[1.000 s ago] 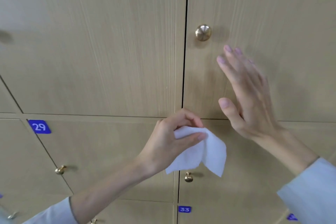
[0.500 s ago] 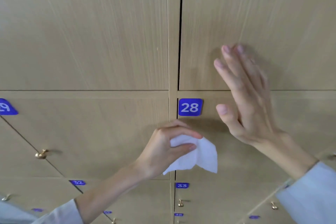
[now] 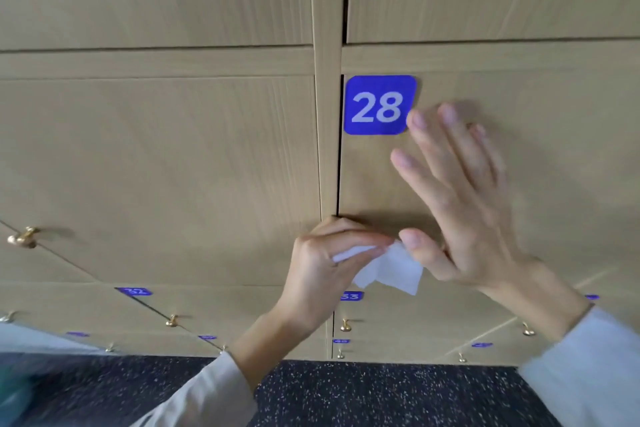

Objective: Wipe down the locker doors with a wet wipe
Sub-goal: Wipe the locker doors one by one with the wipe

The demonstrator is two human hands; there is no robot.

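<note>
While left hand [image 3: 320, 270] fingers pinch the wet wipe [image 3: 388, 269], right hand [image 3: 464, 215] fingers stay spread flat, thumb now touching the wipe. Right fingertips sit at 4 o'clock of label 28 [image 3: 379, 104], lower on that locker door [image 3: 554, 156] than before; floor [image 3: 363, 395] now visible.

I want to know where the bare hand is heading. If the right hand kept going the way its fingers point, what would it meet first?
Probably the blue 28 label: the right hand is open, fingers aimed up-left, index tip at the label's edge. Depth to the locker door is unclear.

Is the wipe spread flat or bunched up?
Bunched. The wipe hangs crumpled from the left hand, which pinches it; it lies flat on no door.
</note>
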